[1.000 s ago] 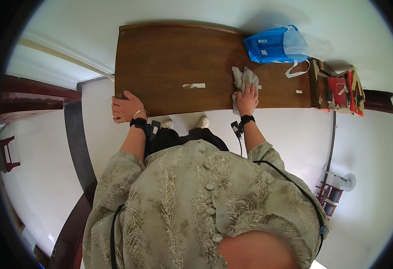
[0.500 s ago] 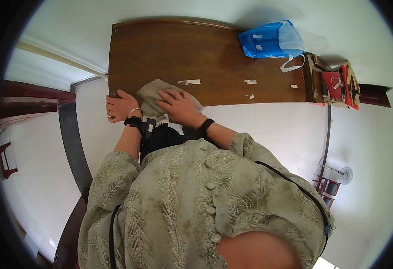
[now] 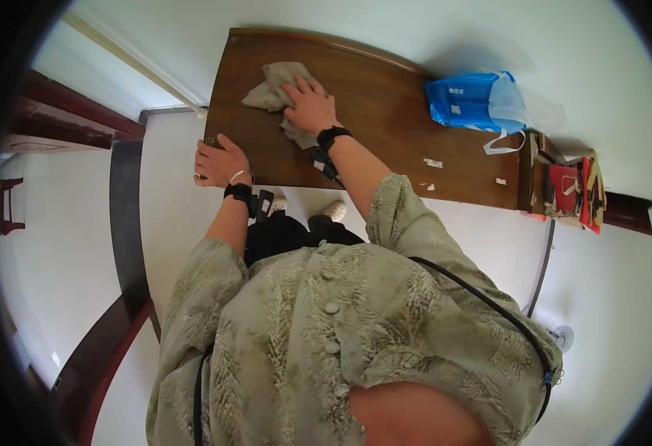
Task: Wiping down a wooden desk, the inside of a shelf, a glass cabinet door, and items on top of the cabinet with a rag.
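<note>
A grey-beige cloth (image 3: 266, 93) lies crumpled on the brown wooden table (image 3: 385, 119), toward its far left part. My right hand (image 3: 312, 108) presses down on the cloth, fingers curled over it. Part of the cloth sticks out below my palm, near the wrist. At the table's front left corner rests my left hand (image 3: 223, 162), its fingers spread over the edge and its thumb up. A ring and a bracelet show on that hand and wrist. Both wrists carry black straps with small devices.
A blue bag (image 3: 463, 104) with white handles stands at the table's far right. Beside it, a box of red and brown items (image 3: 564, 186) sits at the right end. Pale scraps (image 3: 433, 163) stick to the tabletop near the front edge. A dark red chair-like piece (image 3: 95, 364) is at lower left.
My right hand has pushed the cloth away from the front edge toward the table's far left part. My left hand stays at the corner. The whole view has shifted and tilted a little.
</note>
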`<state>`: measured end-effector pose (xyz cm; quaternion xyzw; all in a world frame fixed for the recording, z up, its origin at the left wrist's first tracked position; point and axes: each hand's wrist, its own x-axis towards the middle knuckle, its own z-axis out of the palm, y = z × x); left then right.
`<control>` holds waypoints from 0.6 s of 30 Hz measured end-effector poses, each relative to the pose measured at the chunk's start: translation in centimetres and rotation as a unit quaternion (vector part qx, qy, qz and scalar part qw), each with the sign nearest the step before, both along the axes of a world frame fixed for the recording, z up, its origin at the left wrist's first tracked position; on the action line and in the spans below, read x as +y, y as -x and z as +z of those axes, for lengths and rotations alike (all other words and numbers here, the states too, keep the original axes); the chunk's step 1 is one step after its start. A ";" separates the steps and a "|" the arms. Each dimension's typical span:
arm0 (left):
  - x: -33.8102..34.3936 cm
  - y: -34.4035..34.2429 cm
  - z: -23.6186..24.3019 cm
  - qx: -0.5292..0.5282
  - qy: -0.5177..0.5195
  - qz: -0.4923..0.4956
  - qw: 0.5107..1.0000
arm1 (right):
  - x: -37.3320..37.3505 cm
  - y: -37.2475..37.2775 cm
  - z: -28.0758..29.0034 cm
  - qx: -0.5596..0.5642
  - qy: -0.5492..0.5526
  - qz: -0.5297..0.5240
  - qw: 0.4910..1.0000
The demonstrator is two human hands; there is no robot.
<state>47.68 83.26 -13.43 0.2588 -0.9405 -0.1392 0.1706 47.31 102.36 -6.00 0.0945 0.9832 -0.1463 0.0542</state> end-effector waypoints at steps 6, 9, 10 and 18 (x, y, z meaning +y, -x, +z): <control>0.1 -0.1 0.1 0.001 0.008 -0.020 1.000 | 9.5 -6.0 -0.5 -0.023 -0.027 -0.196 0.980; 0.1 0.1 0.0 -0.024 -0.003 -0.010 1.000 | 13.8 -11.6 -0.7 -0.027 -0.041 -0.263 0.964; 0.0 0.1 0.0 -0.025 -0.003 -0.024 0.999 | 14.8 -13.7 -1.0 -0.020 -0.052 -0.282 0.958; 0.3 0.2 0.0 -0.074 0.001 -0.021 0.997 | 12.7 -23.8 -2.4 -0.020 -0.146 -0.368 0.918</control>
